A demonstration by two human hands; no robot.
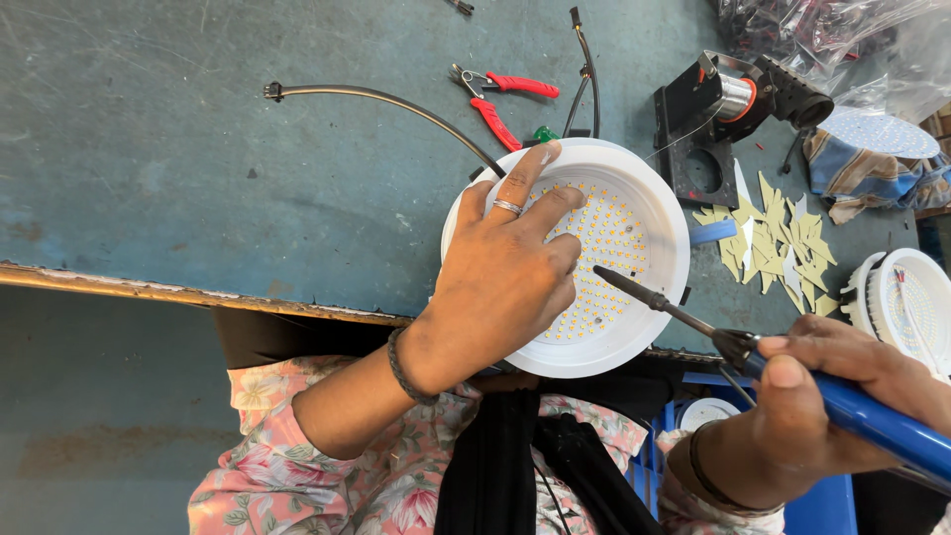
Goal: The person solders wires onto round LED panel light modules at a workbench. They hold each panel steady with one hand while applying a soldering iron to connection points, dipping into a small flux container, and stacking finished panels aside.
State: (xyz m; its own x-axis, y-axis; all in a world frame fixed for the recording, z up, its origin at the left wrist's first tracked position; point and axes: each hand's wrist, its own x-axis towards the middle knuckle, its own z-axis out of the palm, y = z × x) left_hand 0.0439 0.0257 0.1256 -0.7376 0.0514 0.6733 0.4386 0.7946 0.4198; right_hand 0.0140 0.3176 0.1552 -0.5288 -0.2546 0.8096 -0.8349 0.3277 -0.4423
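A round white lamp housing (649,198) with a disc of many small yellow LED dots lies at the near edge of the blue-green table. My left hand (505,277) rests flat on it, fingers spread over its left half, a ring on one finger and a dark band at the wrist. My right hand (822,396) grips the blue handle of a soldering iron (862,416). The iron's thin dark tip (619,282) points left onto the LED disc, close to my left fingers.
Red-handled pliers (500,104) and black cables (396,104) lie beyond the lamp. A black holder with a solder spool (728,104) stands at the right, with several yellowish paper scraps (778,243) below it. Another white lamp (906,302) sits far right, plastic bags at the top right.
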